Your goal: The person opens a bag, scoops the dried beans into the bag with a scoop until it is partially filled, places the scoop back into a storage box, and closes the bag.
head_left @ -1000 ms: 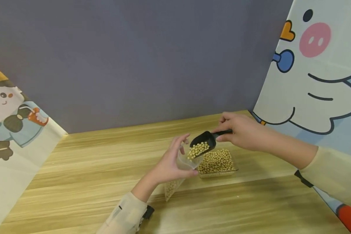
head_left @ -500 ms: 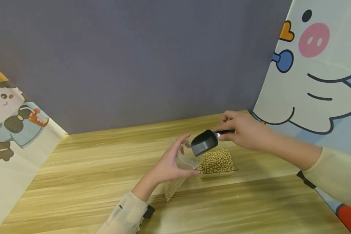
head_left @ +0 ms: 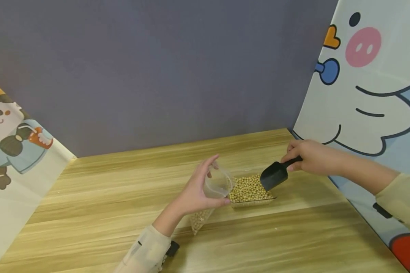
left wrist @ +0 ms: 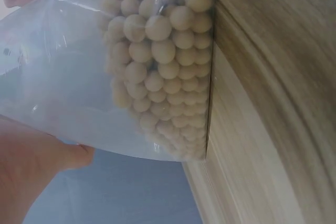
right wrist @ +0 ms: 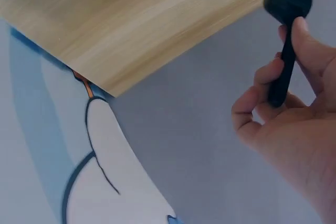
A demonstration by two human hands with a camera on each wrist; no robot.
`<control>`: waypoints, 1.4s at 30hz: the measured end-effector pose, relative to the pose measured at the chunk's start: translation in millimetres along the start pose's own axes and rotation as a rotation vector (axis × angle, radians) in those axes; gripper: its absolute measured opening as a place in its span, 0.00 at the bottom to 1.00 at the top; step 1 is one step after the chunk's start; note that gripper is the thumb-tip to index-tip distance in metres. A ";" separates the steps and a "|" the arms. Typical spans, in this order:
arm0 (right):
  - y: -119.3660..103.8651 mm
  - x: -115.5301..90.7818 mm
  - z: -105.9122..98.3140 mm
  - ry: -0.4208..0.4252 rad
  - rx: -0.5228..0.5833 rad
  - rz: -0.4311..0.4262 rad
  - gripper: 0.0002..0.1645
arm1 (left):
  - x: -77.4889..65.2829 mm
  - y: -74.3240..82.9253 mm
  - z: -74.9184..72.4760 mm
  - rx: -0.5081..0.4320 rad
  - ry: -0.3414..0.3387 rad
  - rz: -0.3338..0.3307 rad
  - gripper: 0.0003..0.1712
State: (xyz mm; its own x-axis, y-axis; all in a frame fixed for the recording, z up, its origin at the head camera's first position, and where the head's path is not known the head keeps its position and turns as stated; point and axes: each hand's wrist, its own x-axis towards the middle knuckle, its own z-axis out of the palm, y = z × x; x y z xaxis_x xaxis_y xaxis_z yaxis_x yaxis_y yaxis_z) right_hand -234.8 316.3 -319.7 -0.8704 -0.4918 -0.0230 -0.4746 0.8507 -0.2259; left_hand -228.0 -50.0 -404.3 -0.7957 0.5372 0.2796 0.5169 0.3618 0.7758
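- Nearest, at the left of the soybean tub (head_left: 253,204), the left hand (head_left: 195,192) has thumb and fingers spread in a wide curve, gripping the clear plastic bag (left wrist: 63,72) near its mouth; good, that gap should be kept round and turned towards the tub.
- Down in the bag, bagged soybeans (left wrist: 163,51) heap at the base, which looks set on the wood-grain tabletop (head_left: 123,197); letting the table bear that weight should save the grip.
- Now the tub itself, just right of the bag's mouth, with loose soybeans (head_left: 247,189) spread across it.
- Over the tub's right end, here's the black scoop (head_left: 274,175), lip down at the beans; how deep, nobody can tell. A low, shallow push along the tub, then levelling before the lift, would likely spill least.
- Farther out, beyond the tub's right end, the right hand (head_left: 302,153) pinches the scoop's handle, thumb closed against curled fingers; a loose wrist should serve.
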 end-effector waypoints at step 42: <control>-31.3 6.5 80.5 -0.068 0.370 0.104 0.22 | -2.8 3.0 -2.5 -0.079 -0.009 -0.040 0.69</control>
State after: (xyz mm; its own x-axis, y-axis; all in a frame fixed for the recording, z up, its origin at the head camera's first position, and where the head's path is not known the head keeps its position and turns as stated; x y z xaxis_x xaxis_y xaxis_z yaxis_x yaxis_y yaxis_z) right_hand -215.1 271.5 -391.2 -0.8948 -0.4284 -0.1261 -0.2946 0.7784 -0.5543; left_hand -225.1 -52.4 -401.3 -0.8119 0.5309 0.2426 0.4583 0.3223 0.8283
